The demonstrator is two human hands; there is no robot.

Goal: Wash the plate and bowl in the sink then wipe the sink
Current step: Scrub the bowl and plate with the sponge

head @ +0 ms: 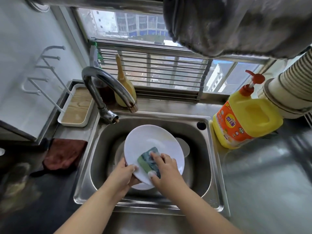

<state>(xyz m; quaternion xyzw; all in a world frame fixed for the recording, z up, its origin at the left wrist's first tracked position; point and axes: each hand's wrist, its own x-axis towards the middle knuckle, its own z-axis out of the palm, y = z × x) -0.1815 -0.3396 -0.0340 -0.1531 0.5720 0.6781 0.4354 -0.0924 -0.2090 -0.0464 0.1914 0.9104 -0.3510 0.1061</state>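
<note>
Plate [152,141], white, is held tilted over the sink [211,166] basin. Left hand [124,176] grips its near-left rim, thumb on top. Right hand [166,169] presses a green-and-blue sponge [148,160] against the plate face. Below the plate, a second dish [184,146] is mostly hidden. Farther right on the counter [270,174] stands a yellow detergent bottle [248,122].

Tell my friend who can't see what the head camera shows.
The left hand grips a round white plate over the steel sink while the right hand scrubs it with a green sponge. A yellow soap bottle stands to the right.
</note>
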